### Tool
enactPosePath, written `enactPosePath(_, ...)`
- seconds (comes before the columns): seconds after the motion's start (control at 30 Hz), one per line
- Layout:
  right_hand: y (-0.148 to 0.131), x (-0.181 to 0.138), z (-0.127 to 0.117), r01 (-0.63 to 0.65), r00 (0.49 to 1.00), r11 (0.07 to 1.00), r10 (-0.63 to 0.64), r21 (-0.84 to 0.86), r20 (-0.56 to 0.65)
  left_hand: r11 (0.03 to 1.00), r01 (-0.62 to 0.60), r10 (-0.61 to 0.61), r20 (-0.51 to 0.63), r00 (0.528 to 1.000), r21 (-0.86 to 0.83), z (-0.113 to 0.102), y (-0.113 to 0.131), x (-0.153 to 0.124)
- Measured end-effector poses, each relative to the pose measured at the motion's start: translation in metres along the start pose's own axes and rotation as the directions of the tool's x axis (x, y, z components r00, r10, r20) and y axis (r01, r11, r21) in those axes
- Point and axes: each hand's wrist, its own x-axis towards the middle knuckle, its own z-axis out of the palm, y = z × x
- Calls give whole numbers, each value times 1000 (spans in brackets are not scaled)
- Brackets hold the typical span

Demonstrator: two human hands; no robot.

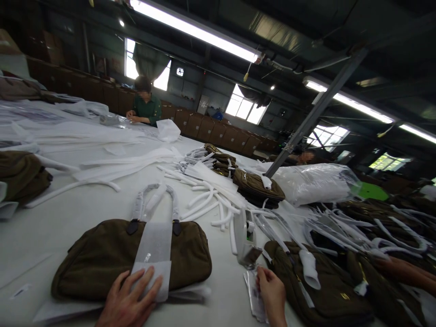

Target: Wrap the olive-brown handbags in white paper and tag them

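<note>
Two hands at table edge, left hand flat on bag, right hand pinching packet

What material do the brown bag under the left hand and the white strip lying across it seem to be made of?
The brown bag looks like matte woven fabric, perhaps canvas or nylon: dull surface, soft folds. The white strip under the left hand seems thin foam sheet or tissue paper: slightly translucent, limp. I cannot tell which.

Left hand: palm down, fingers spread flat and pointing forward, wrist entering from the lower edge. Right hand: loosely curled, fingertips pinched together and pointing up-left, back of hand toward camera, forearm running off the bottom edge.
</note>
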Motion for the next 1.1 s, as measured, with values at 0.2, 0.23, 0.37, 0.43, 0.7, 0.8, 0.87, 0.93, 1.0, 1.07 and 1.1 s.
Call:
enactPosePath(0.2, -74, -43, 26, 463, 771, 881, -346, -99, 534, 997, -8, -2, 135, 991, 74, -13, 3, 10)
enactPosePath(0.23, -93, -51, 36, 537, 658, 841, -372, -62, 654, 996, -15, 2, 152, 988, 86, -16, 4, 12)
enactPosePath(0.37, -166, -73, 86, 705, 111, 693, -314, 148, 943, 992, -25, 3, 176, 984, 124, -22, 5, 17)
enactPosePath(0.43, -193, -78, 113, 777, -93, 587, -250, 227, 964, 991, -29, 6, 173, 985, 132, -23, 5, 18)
enactPosePath(0.7, -221, -101, 200, 953, -289, 97, 12, 286, 957, 988, -40, 13, 181, 983, 148, -19, 2, 14)
enactPosePath(0.8, -212, -104, 220, 960, -278, 43, 51, 276, 959, 989, -30, 4, 177, 984, 145, -18, 1, 15)
enactPosePath(0.87, -207, -99, 231, 981, -188, 43, 11, 188, 982, 988, -36, 13, 150, 989, 153, -18, 1, 17)
enactPosePath(0.93, -203, -91, 236, 994, -63, 87, -53, 68, 997, 984, -56, 39, 104, 994, 170, -17, 1, 20)
enactPosePath(1.0, -199, -86, 233, 990, 19, 139, -92, -6, 996, 980, -71, 61, 59, 996, 189, -15, 0, 21)
enactPosePath(1.07, -191, -86, 223, 983, 42, 182, -134, -17, 990, 978, -74, 72, 18, 997, 197, -11, -1, 21)
enactPosePath(1.1, -185, -89, 216, 976, 46, 218, -167, -8, 985, 978, -70, 72, -2, 997, 195, -9, -2, 21)
